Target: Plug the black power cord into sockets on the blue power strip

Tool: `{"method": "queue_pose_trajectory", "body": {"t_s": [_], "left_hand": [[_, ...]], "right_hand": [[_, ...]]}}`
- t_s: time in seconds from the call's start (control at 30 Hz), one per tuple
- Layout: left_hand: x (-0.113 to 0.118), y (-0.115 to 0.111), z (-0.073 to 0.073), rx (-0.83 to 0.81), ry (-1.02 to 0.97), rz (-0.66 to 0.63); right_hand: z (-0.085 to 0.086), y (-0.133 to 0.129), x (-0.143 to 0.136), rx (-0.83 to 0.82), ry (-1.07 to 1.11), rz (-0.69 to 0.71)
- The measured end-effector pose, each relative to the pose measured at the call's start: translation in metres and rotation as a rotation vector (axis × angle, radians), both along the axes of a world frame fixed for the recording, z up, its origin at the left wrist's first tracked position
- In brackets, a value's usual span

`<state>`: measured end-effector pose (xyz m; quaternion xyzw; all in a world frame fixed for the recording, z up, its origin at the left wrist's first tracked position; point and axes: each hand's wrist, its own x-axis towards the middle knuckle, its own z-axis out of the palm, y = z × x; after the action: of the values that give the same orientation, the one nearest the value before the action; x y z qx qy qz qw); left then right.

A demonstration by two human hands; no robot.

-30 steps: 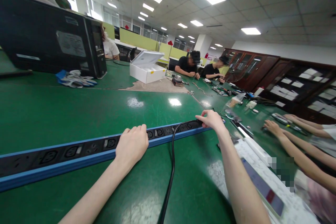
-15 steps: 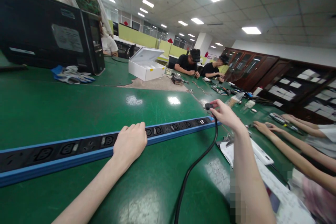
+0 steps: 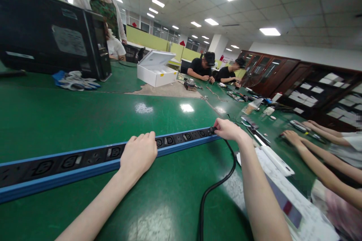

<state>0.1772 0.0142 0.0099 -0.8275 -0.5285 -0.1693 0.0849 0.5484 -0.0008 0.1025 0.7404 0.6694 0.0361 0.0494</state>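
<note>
"What's moving?"

"Since half a second ago, the right hand is bringing the black plug down onto the power strip's right-hand end. Its fingers are pinching the plug; the left hand is curling over the strip's middle, fingers together."

"Which step?"

"Seemingly, it's seating the plug; the next push is probably calling for straight alignment and firm bracing. How deep it's sitting is hidden."

"Textures?"

"A smooth, rubbery-looking cable is looping nearer; blue rails are framing black sockets on a glossy green table."
</note>
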Motion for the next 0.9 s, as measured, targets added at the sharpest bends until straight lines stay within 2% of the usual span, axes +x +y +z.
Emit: {"method": "queue_pose_trajectory", "body": {"t_s": [0.33,0.53,0.77,0.9], "left_hand": [[0.0,0.0,-0.001,0.015,-0.008,-0.003],[-0.001,0.0,-0.002,0.031,-0.022,-0.007],[-0.001,0.003,-0.003,0.027,-0.029,-0.016],[0.0,0.004,-0.005,0.038,-0.021,-0.026]], "right_hand": [[-0.001,0.002,-0.028,0.005,-0.137,0.0],[-0.001,0.004,-0.023,-0.007,-0.115,-0.025],[-0.001,0.011,-0.019,-0.018,-0.148,0.02],[0.006,0.025,-0.02,-0.115,-0.135,0.066]]}}
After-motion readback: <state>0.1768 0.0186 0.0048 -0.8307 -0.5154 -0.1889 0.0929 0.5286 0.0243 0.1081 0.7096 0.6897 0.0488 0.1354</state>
